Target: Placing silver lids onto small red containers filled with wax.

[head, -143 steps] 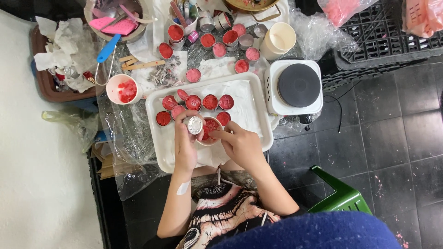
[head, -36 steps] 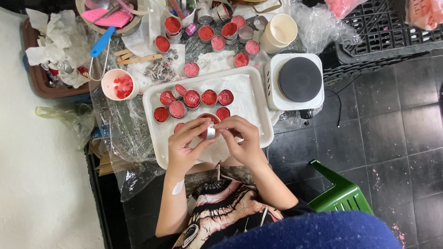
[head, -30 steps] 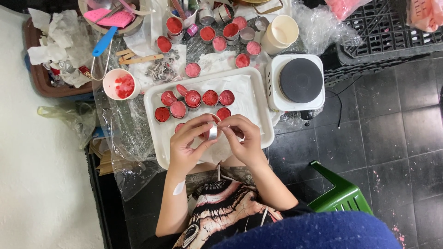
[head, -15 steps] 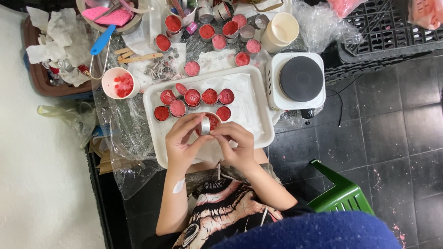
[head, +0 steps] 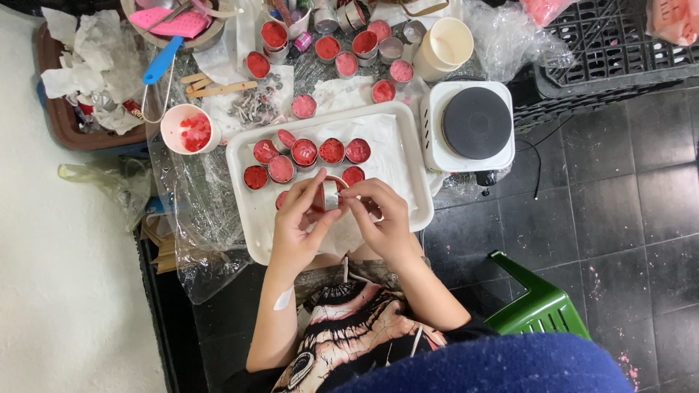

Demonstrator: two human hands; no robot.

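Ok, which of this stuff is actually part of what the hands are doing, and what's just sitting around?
In use: left hand, right hand, small metal cup, white tray, filled red cups.
Lying about: hot plate, paper cup, wooden sticks, green chair.

Pretty busy bench here: a white tray carries a cluster of small round tins of red wax, with more of those tins scattered behind it near a cream paper cup. Just right of the tray sits a white single-burner hot plate, and off to the left there's a small white cup of red wax bits, a blue-handled strainer and some wooden sticks. A green plastic stool pokes out over the dark tiled floor.
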